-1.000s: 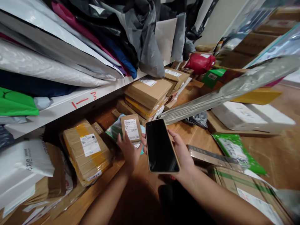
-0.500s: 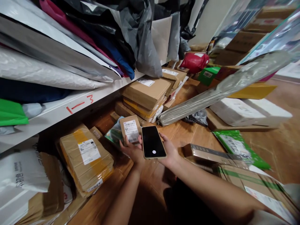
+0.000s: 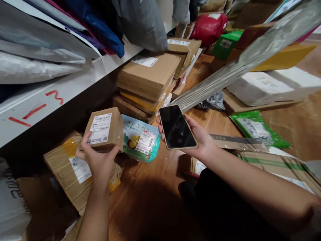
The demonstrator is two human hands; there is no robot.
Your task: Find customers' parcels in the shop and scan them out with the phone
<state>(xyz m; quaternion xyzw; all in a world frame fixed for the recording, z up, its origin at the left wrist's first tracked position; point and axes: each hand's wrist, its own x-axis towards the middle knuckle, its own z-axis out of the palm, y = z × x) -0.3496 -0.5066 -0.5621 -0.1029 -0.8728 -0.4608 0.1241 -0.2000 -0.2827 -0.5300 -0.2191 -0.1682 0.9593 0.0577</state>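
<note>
My left hand [image 3: 96, 155] grips a small brown cardboard box [image 3: 116, 129] that has a white printed label on its upper face. Thumb and fingers clasp its near sides. In my right hand [image 3: 198, 137] lies a smartphone [image 3: 177, 127] with a dark screen and a pale case, fingers curled round its edges. Between the two hands a light blue pouch [image 3: 130, 125] with a fruit picture and a shipping label rests on the wooden floor. Below the small box sits a larger taped carton [image 3: 62, 170], partly hidden by my left hand.
A white shelf edge marked 1-3 [image 3: 15, 108] runs along the left, packed with bagged parcels. Stacked cartons [image 3: 150, 73] stand ahead. A long plastic-wrapped bundle [image 3: 225, 72] slants across the right. A green parcel [image 3: 258, 129] and white packages [image 3: 260, 87] lie at right.
My left hand has moved left with the small box, away from the phone, uncovering the blue pouch. My right hand still holds the phone. The view has shifted closer and lower.
</note>
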